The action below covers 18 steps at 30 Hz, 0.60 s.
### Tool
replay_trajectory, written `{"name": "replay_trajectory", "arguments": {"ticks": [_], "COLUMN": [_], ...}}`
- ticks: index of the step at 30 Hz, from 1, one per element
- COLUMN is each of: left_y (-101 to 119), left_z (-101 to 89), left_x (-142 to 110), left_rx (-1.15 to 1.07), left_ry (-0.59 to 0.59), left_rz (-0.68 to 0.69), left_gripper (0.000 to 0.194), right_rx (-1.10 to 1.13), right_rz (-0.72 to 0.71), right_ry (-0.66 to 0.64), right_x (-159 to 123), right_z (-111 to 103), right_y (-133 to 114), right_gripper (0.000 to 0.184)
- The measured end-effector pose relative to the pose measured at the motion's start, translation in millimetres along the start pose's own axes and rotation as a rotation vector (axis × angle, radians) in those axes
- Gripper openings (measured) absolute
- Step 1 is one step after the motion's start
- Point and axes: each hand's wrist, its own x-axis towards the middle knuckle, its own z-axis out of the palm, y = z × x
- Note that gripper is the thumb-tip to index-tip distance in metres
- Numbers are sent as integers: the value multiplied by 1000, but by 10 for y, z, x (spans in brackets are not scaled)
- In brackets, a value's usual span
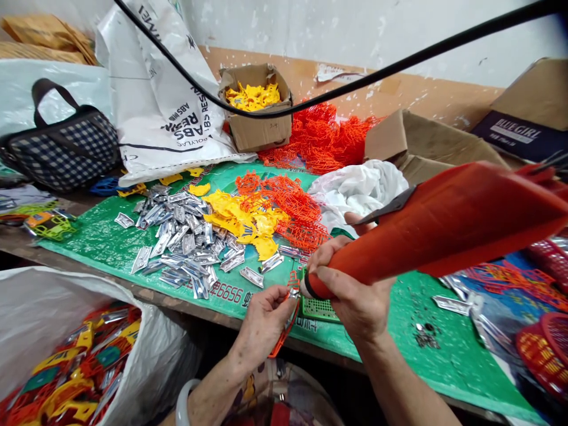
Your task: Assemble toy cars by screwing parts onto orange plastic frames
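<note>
My right hand (355, 290) is wrapped round the front end of a large red electric screwdriver (426, 231), which has a dark lever on its upper side. Its pale nose meets the orange plastic frame (288, 328) near the table's front edge. Fingertips of my left hand (266, 316) pinch that frame, with a small silver piece showing at the tool's nose; the bit itself is hidden. Partly behind my right hand lies a green perforated tray (320, 309). Beyond my hands are heaps of silver plastic parts (189, 236), yellow parts (244, 219) and orange frames (293, 207).
A white sack (164, 89) and a carton of yellow parts (260, 133) stand at the back. A bag of mixed parts (75, 378) is at lower left. Small dark screws (426, 336) lie at right, near a red basket (544, 349). A black cable (355, 86) hangs across.
</note>
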Motion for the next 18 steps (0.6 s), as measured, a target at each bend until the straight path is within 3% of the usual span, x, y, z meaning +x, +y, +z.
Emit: {"name": "replay_trajectory", "arguments": {"ticks": [11,15,18], "left_y": [31,34,55], "left_z": [4,-2,-44], "left_x": [-2,9,48], "left_rx": [-68,-61,-32], "left_ry": [23,27,50], "left_rz": [12,-4,5], "left_gripper": [29,33,31], "right_rx": [-28,61,33], "right_rz": [-2,-11,-75], "right_ry": [-73,-23,79], "right_x": [-39,31,109], "right_z": [6,-3,-117], "right_y": [86,-49,-100], "right_gripper": [20,27,19]}}
